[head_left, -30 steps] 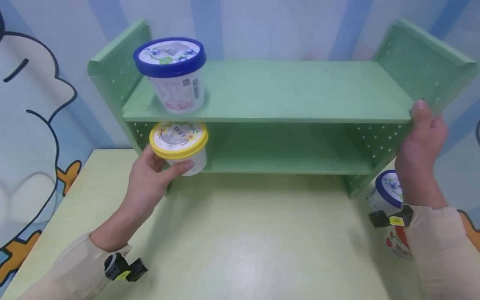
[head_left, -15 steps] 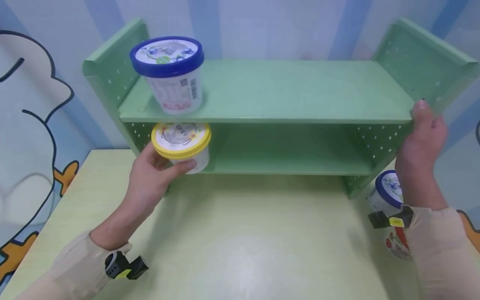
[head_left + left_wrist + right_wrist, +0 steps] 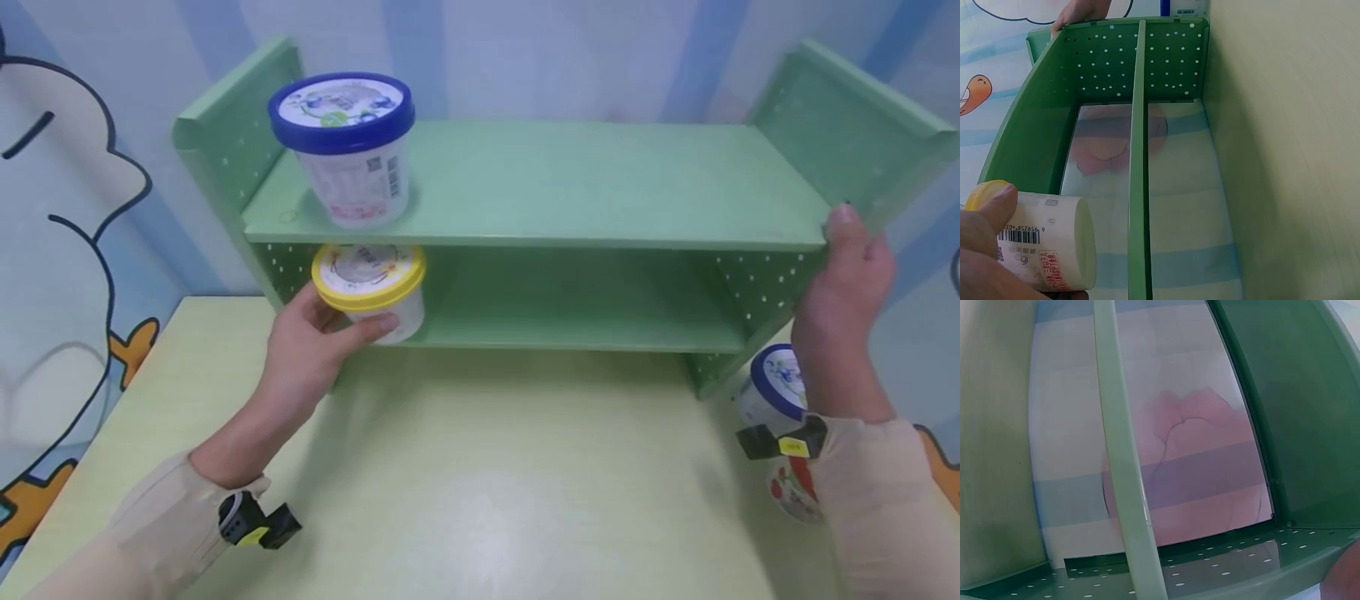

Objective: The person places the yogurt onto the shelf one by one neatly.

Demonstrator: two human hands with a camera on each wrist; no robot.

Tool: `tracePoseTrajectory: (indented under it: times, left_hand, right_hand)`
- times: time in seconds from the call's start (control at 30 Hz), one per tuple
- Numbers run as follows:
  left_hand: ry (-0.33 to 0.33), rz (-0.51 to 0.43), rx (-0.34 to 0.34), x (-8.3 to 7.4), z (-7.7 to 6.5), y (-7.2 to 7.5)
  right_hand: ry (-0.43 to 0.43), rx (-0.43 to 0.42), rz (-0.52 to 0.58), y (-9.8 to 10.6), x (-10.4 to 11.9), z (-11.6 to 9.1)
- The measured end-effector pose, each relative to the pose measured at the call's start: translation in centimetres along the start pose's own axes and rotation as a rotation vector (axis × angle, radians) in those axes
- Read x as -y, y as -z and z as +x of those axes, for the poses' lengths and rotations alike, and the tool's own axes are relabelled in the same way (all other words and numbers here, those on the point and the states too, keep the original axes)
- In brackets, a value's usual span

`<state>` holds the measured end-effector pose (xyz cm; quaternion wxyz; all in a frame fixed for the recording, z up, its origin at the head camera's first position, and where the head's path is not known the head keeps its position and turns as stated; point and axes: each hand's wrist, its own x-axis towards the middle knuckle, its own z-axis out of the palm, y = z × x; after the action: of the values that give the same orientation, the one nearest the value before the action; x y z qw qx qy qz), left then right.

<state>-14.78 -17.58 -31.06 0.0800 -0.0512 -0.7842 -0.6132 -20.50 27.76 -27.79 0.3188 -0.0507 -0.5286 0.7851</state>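
My left hand (image 3: 303,346) grips a white paper tub (image 3: 390,317) with a yellow lid, thumb across its front. The tub is upright at the front of the green shelf (image 3: 570,183), under the left end of its upper board. In the left wrist view, a gap shows between the tub's base (image 3: 1087,244) and the lower board (image 3: 1138,187). My right hand (image 3: 843,308) holds the front edge of the shelf's right side panel, thumb up. A blue-lidded tub (image 3: 360,187) stands on the upper board at the left.
Right of the shelf, partly behind my right arm, a second blue-lidded tub (image 3: 768,396) and a tub with a red fruit print (image 3: 791,492) stand on the pale table (image 3: 510,475). A striped wall (image 3: 570,58) with cartoon figures rises behind the shelf.
My left hand has carried the yellow-lidded tub slightly to the right and a little further toward the shelf opening. My right hand stays on the side panel.
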Motion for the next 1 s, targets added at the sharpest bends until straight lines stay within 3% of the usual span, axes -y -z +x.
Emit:
tracePoseTrajectory:
  times: [0.27, 0.47, 0.63, 1.0]
  left_hand:
    - [0.008, 0.004, 0.001, 0.1, 0.3, -0.2]
    - [-0.005, -0.046, -0.003, 0.1, 0.4, -0.4]
    - [-0.003, -0.087, 0.001, 0.1, 0.5, -0.7]
    - [0.02, -0.065, 0.021, 0.0, 0.8, -1.2]
  right_hand:
    - [0.018, -0.032, 0.017, 0.2, -0.3, -0.1]
    - [0.02, -0.055, 0.0, 0.1, -0.4, 0.0]
    - [0.038, -0.033, 0.016, 0.1, -0.5, 0.0]
    - [0.04, -0.013, 0.031, 0.2, -0.5, -0.1]
